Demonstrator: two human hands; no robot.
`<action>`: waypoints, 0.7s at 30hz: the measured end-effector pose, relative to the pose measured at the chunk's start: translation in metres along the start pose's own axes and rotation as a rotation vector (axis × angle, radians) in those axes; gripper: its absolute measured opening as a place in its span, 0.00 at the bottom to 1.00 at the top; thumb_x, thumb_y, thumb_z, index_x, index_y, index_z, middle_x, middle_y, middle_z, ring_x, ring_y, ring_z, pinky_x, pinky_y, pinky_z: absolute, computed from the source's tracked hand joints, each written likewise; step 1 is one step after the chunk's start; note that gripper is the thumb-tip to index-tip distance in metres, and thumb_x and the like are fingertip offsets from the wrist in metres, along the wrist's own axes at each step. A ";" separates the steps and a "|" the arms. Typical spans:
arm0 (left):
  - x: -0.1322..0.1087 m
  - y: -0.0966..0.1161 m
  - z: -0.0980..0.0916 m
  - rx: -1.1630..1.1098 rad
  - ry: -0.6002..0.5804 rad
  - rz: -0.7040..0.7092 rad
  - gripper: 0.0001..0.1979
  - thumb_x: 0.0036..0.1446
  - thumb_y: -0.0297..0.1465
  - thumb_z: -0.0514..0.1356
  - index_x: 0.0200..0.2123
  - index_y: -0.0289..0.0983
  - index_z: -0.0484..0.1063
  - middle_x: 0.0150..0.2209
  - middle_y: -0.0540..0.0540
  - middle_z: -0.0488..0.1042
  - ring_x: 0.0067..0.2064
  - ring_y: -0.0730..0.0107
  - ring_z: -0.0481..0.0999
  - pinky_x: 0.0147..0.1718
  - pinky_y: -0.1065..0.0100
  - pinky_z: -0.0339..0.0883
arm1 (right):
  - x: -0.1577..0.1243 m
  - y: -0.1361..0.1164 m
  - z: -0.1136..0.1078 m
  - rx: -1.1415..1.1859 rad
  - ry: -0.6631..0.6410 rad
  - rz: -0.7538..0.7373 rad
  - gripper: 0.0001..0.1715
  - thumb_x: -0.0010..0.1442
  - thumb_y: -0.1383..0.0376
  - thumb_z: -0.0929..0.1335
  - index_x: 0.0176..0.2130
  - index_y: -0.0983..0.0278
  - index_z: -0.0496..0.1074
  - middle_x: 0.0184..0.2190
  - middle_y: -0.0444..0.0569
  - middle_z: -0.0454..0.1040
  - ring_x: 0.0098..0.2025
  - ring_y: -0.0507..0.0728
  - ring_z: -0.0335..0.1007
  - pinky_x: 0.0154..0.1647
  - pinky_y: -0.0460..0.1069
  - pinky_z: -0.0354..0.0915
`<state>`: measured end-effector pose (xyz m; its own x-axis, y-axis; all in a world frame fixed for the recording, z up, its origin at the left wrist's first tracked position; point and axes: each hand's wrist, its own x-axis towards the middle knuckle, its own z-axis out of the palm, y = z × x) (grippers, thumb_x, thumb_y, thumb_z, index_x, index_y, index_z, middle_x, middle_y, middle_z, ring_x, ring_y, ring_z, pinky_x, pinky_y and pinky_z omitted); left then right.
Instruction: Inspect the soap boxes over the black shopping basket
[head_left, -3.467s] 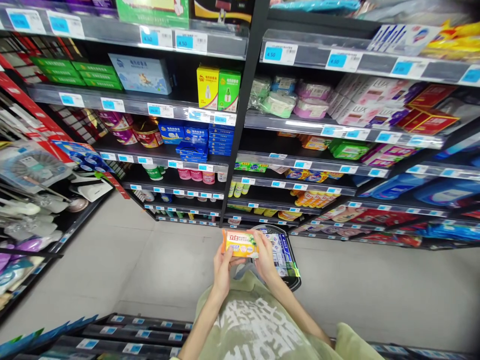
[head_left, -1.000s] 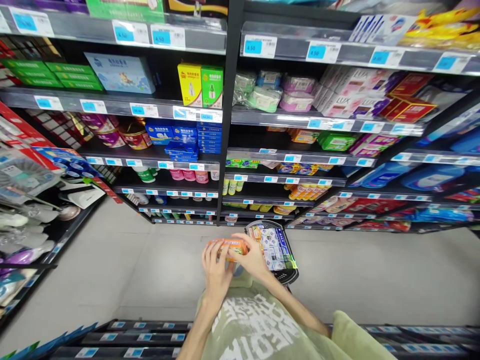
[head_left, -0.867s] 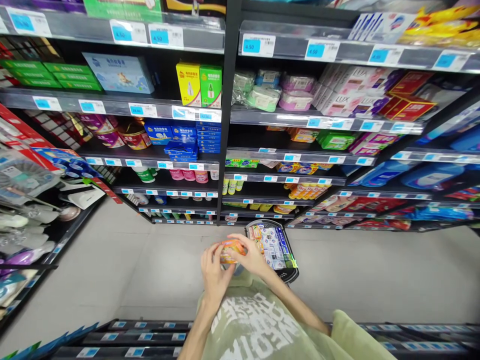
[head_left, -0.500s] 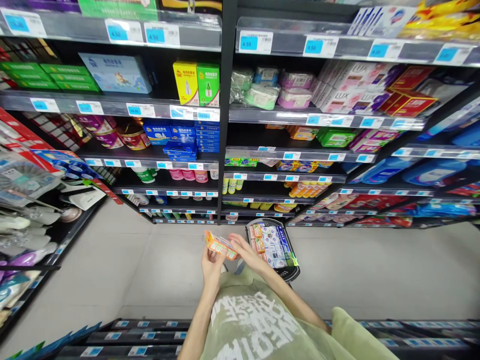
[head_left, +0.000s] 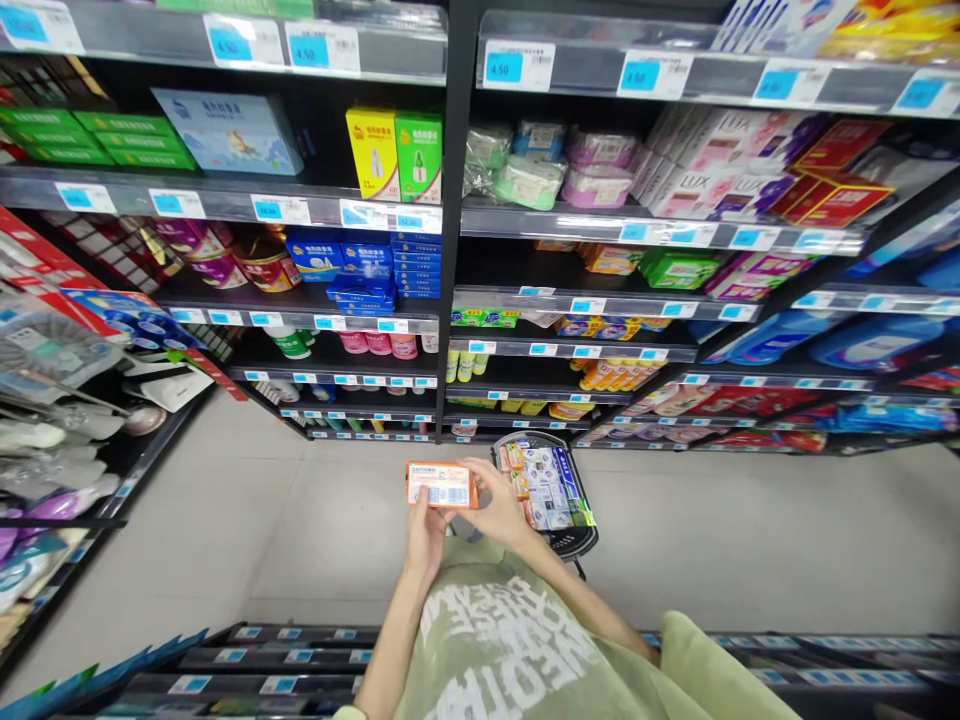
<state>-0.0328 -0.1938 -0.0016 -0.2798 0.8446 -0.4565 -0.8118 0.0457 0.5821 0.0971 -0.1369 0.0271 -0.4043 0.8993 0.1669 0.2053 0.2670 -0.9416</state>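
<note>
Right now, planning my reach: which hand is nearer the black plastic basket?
Right: the right hand overlaps the left edge of the basket in view; the left hand is farther left, gripping a rectangular orange-wrapped pack.

I see bare forearms [head_left: 399, 620] angled inward — left hand [head_left: 426, 538] gripping, thumb [head_left: 423, 497] upright; right hand [head_left: 499, 508] just beside, fingers [head_left: 478, 468] bent.

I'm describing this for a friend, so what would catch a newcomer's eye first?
Probably the white and orange packet in the left hand and right hand, just below centre. Next, the loaded black basket to their right, then the yellow box and green box upper left of centre.
</note>
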 end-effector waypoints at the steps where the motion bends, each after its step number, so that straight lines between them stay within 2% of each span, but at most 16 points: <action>1: 0.001 0.001 -0.001 -0.012 0.007 -0.007 0.29 0.55 0.45 0.67 0.57 0.39 0.70 0.53 0.39 0.78 0.52 0.56 0.79 0.46 0.60 0.75 | -0.001 -0.002 -0.001 -0.037 -0.020 -0.050 0.31 0.53 0.68 0.73 0.57 0.57 0.72 0.57 0.53 0.72 0.56 0.62 0.71 0.50 0.54 0.71; 3: 0.001 0.002 -0.002 -0.023 0.018 -0.003 0.29 0.56 0.43 0.67 0.57 0.39 0.70 0.52 0.39 0.78 0.51 0.57 0.79 0.46 0.60 0.76 | -0.002 -0.003 -0.002 -0.067 -0.065 -0.131 0.31 0.55 0.69 0.71 0.58 0.55 0.71 0.56 0.52 0.73 0.58 0.62 0.70 0.56 0.56 0.68; 5: 0.000 0.003 -0.003 -0.016 0.022 0.017 0.30 0.55 0.43 0.68 0.58 0.37 0.70 0.52 0.38 0.78 0.50 0.56 0.80 0.46 0.60 0.76 | -0.003 -0.002 -0.002 -0.072 -0.084 -0.171 0.33 0.55 0.70 0.71 0.59 0.54 0.70 0.56 0.51 0.73 0.58 0.62 0.70 0.57 0.57 0.67; 12: -0.002 0.004 -0.003 -0.064 0.059 0.086 0.31 0.57 0.48 0.64 0.59 0.38 0.71 0.52 0.37 0.78 0.50 0.53 0.80 0.46 0.59 0.76 | -0.003 -0.001 -0.001 -0.081 -0.069 -0.164 0.33 0.55 0.68 0.72 0.59 0.55 0.69 0.57 0.53 0.73 0.56 0.62 0.72 0.41 0.52 0.71; 21: 0.001 0.002 -0.007 -0.166 0.076 0.104 0.28 0.60 0.44 0.63 0.59 0.38 0.71 0.50 0.39 0.79 0.46 0.58 0.82 0.47 0.62 0.75 | -0.004 0.006 0.002 -0.115 -0.048 -0.204 0.33 0.54 0.68 0.73 0.58 0.57 0.67 0.57 0.54 0.73 0.54 0.61 0.73 0.38 0.50 0.71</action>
<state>-0.0386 -0.1966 -0.0053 -0.3992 0.7973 -0.4526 -0.8483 -0.1339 0.5124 0.0982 -0.1393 0.0205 -0.4887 0.8062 0.3336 0.2146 0.4816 -0.8497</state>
